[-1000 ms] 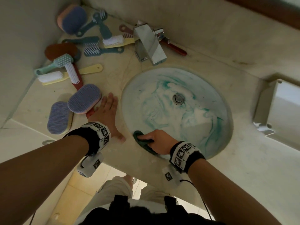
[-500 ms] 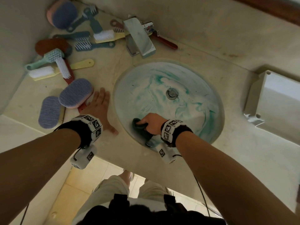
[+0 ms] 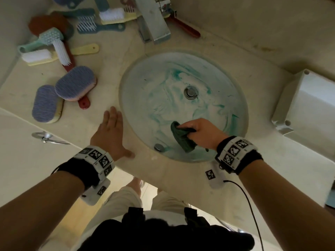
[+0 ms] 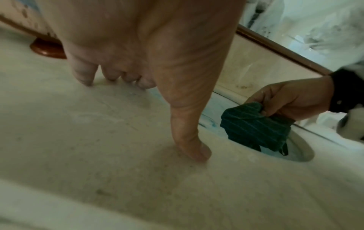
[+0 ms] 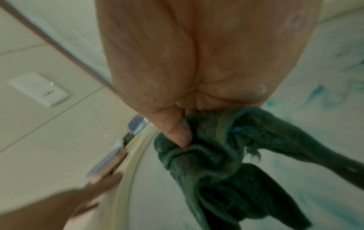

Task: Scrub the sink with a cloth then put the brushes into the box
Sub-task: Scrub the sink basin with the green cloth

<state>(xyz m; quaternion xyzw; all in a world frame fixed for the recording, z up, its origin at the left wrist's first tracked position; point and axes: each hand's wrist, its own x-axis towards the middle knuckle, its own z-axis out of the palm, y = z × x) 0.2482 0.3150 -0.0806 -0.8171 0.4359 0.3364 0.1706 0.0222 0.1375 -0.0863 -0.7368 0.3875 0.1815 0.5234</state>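
My right hand [image 3: 199, 132] grips a dark green cloth [image 3: 183, 138] over the near side of the oval sink [image 3: 155, 73], whose bowl is smeared with teal soap. From the left wrist view the cloth [image 4: 254, 126] hangs from my right hand [image 4: 291, 101] just above the sink's rim. The thumb [image 5: 177, 129] presses into the bunched cloth [image 5: 226, 155]. My left hand [image 3: 110, 131] lies flat with straight fingers on the counter left of the sink; its thumb [image 4: 189, 140] and fingertips [image 4: 84, 76] touch the stone. Several brushes [image 3: 76, 84] lie at the far left. A white box [image 3: 308, 102] stands right of the sink.
A chrome faucet [image 3: 154, 24] stands behind the sink, with a red-handled brush [image 3: 184, 28] beside it. The drain [image 3: 190, 92] sits mid-bowl and an overflow cap [image 3: 159, 147] near the front. The counter's front edge runs just below my wrists. A towel ring [image 3: 45, 137] hangs at the lower left.
My right hand has carried the cloth from the sink's near-left wall toward the near right and raised it. My left hand stays flat on the counter.
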